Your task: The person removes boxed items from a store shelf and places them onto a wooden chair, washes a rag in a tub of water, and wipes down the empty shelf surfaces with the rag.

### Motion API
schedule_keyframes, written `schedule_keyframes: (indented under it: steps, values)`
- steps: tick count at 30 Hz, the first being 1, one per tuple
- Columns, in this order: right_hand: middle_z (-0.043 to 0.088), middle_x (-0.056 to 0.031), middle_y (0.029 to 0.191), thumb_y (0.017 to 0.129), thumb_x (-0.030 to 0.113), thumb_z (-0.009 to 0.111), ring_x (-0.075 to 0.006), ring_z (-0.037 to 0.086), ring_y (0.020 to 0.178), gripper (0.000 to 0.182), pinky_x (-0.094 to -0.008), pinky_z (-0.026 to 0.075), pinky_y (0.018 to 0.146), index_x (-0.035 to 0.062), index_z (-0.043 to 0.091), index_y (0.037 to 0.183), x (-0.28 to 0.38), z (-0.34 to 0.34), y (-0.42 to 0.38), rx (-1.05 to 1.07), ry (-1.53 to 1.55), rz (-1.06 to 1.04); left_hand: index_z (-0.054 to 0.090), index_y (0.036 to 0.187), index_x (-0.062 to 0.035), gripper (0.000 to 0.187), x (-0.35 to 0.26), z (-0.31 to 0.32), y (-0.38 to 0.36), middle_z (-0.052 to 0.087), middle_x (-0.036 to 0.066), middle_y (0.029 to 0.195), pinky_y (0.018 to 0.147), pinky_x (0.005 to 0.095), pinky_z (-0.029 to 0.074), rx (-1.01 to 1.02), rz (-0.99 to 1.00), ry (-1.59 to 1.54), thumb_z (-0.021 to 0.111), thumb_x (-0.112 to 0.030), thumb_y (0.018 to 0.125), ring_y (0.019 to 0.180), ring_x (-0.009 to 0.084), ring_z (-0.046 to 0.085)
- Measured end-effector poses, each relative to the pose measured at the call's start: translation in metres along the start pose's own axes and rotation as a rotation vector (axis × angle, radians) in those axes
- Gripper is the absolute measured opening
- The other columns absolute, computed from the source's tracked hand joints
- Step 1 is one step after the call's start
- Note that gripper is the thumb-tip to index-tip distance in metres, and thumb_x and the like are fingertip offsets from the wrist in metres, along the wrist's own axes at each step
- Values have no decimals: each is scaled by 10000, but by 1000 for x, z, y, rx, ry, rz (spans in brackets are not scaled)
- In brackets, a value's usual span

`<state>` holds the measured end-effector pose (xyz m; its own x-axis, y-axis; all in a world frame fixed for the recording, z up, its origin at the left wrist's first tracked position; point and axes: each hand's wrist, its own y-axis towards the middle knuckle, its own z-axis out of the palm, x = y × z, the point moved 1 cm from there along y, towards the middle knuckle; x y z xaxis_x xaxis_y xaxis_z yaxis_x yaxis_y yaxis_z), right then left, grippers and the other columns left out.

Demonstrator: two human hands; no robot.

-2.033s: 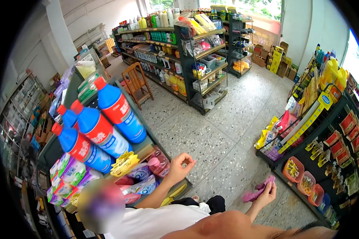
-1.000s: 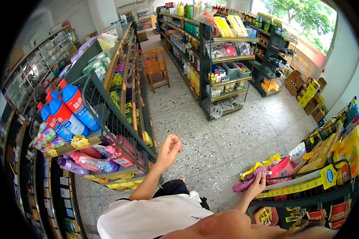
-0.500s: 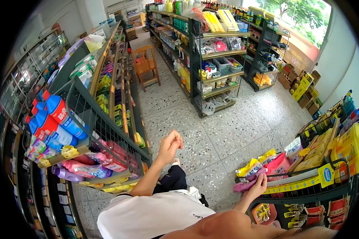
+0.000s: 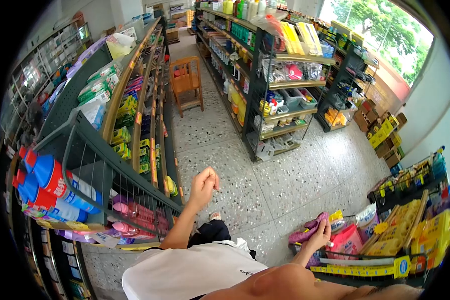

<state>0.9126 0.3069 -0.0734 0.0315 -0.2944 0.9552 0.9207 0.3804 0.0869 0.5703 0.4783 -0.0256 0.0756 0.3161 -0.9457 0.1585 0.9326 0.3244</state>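
The room is a small shop with a grey speckled terrazzo floor (image 4: 280, 185). Dark metal shelf racks (image 4: 277, 95) full of goods stand along the aisles. A brown wooden chair (image 4: 187, 82) stands in the aisle. A large bright window (image 4: 385, 30) shows green trees, and daylight falls in. Yellow cardboard boxes (image 4: 385, 135) lie near the pale wall (image 4: 427, 110).

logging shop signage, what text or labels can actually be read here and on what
Nothing reads clearly.
White lettering on the red labels of the blue bottles: too blurred.
Small dark print on the white shirt: too small.
Round blue mark on the yellow shelf strip: unreadable.
Shelf price tags and carton prints: too small.
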Motion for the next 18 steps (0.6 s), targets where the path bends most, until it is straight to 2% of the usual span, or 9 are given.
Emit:
schedule_keyframes:
  steps: [3,6,10,15,18]
  values:
    - [566,-23,651,945,119,556,-128,527,507,132,-259,427,468,11,625,914,-5,66,4,75,14,-1,453,718,-32,175,12,-28,38,529,19,626,525,225,397,-27,45,46,453,-26,893,573,59,474]
    - [569,-25,657,943,123,562,-126,537,523,133,-259,437,476,9,626,915,-30,117,18,148,56,41,432,681,-33,196,25,-55,77,542,33,599,504,228,397,-81,55,76,458,14,869,545,62,476]
    - [583,-24,684,938,121,573,-121,543,532,123,-260,441,481,13,630,916,-51,190,29,240,67,30,465,724,-28,166,48,-94,122,531,2,614,507,210,381,-141,72,109,514,7,879,562,43,488]
    - [588,15,726,928,128,596,-63,504,583,141,-212,383,512,7,664,955,-66,274,31,294,15,57,477,759,-36,153,59,-136,164,540,9,621,519,203,387,-256,44,47,518,-3,904,566,46,499]
    - [589,17,727,927,129,599,-55,502,589,134,-207,380,520,13,664,944,-81,310,29,321,9,81,464,795,-48,145,64,-161,177,519,8,636,530,207,393,-288,-9,-3,496,-28,935,579,54,491]
